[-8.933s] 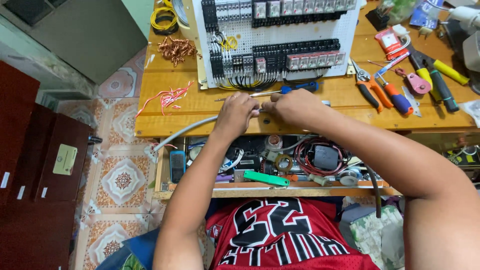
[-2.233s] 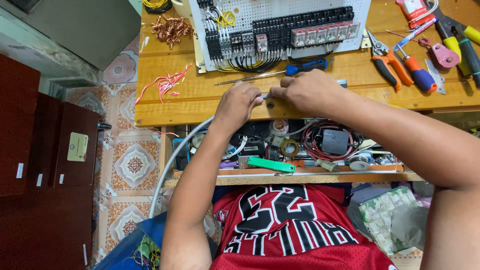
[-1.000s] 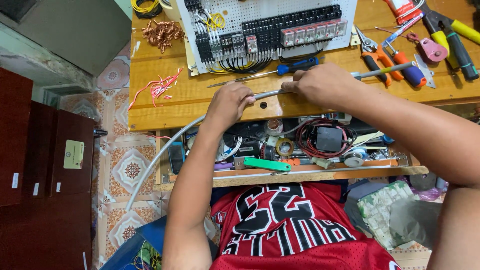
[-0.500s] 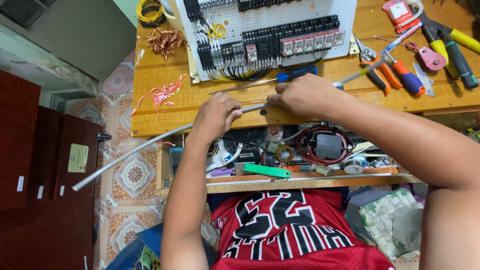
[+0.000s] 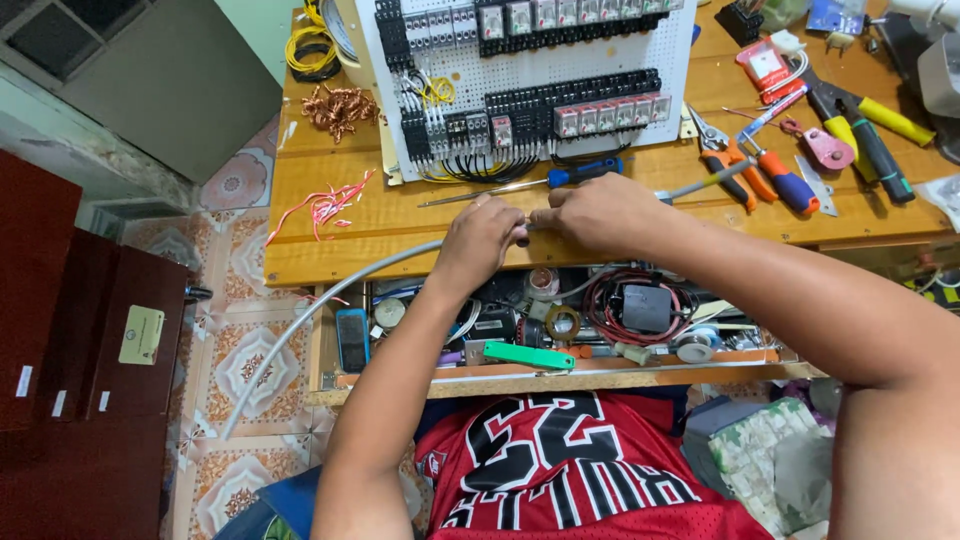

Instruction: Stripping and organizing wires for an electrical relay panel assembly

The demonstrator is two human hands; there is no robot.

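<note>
Left hand [image 5: 482,238] and right hand [image 5: 592,212] pinched together on grey cable [image 5: 330,300] end, frame centre, at workbench [image 5: 330,250] front edge. Long free length trailing lower left. Risk: drag from that slack pulling end from fingertips.

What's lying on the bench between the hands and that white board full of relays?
In the head view, a blue-handled screwdriver lies on bare wood between the hands and the white board.

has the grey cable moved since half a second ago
Yes. The grey cable held in the left hand has swung its free end downward: earlier it reached out toward the dark red cabinet, and now it hangs lower over the patterned floor tiles.
</note>
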